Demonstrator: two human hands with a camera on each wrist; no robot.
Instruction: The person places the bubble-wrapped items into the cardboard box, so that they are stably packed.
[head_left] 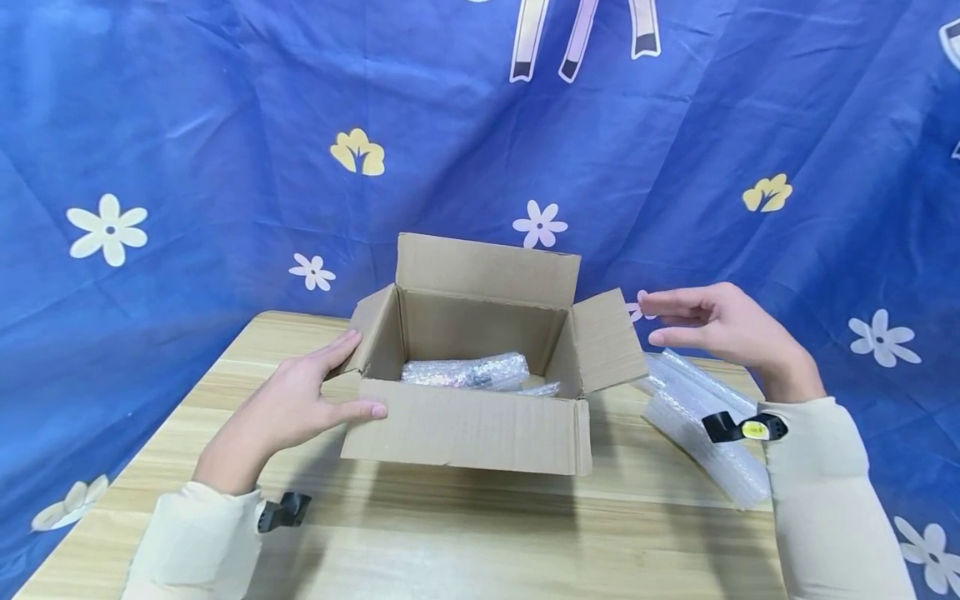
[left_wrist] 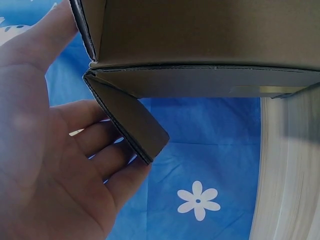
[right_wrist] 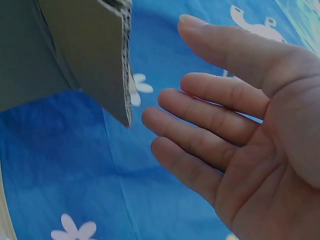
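An opened cardboard box stands in the middle of the head view, its flaps folded outward. Inside lie bubble-wrapped items, their contents blurred by the wrap. My left hand holds the box's near left corner, thumb over the front flap and fingers behind the left flap. To the right of the box, my right hand is raised with fingers extended, holding nothing. In the right wrist view its fingertips are apart from the right flap.
Flat bubble wrap pieces lie on the wooden table at the right, partly under the right forearm. Behind the table hangs a blue patterned cloth. Each wrist wears a black strap mount.
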